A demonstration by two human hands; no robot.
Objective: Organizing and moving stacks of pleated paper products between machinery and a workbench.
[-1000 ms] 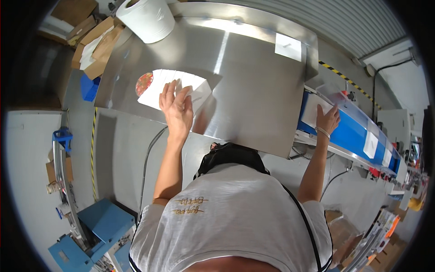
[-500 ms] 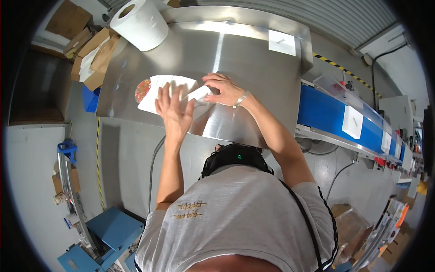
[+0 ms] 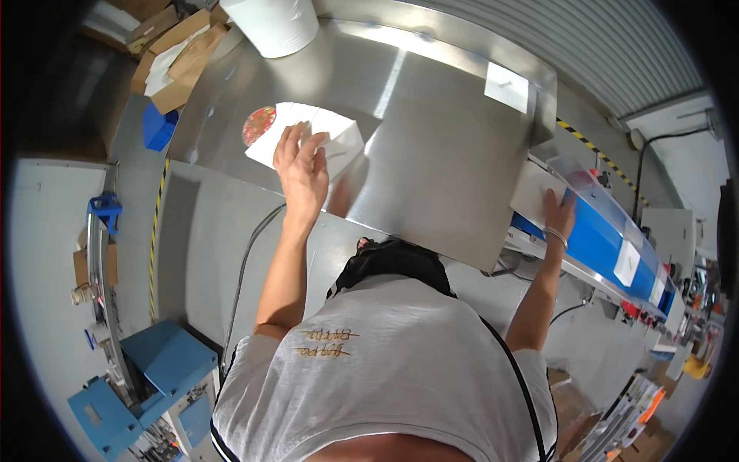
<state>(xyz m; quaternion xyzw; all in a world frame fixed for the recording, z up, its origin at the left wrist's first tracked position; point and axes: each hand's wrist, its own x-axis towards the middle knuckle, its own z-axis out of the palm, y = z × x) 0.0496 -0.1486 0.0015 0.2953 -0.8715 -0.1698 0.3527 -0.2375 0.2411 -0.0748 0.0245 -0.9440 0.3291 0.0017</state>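
Observation:
A stack of flat white paper-like pieces lies on the steel table. A round red patterned disc sticks out at its left side. My left hand rests over the near part of the stack, fingers stretched and slightly bent, holding nothing that I can see. Out to the right, my right hand reaches to the blue conveyor belt. Its spread fingers lie against a flat white piece at the belt's near-table end. Part of that piece is hidden by the fingers.
A big white roll stands at the table's far left. A white sheet lies at the far right of the steel table. More white pieces sit farther along the belt, beside a clear guard. Open cardboard boxes stand at the left.
My right hand has left the stack and swung right to the conveyor, where another white piece now lies under its fingers. My left hand stays at the stack. The whole view has shifted.

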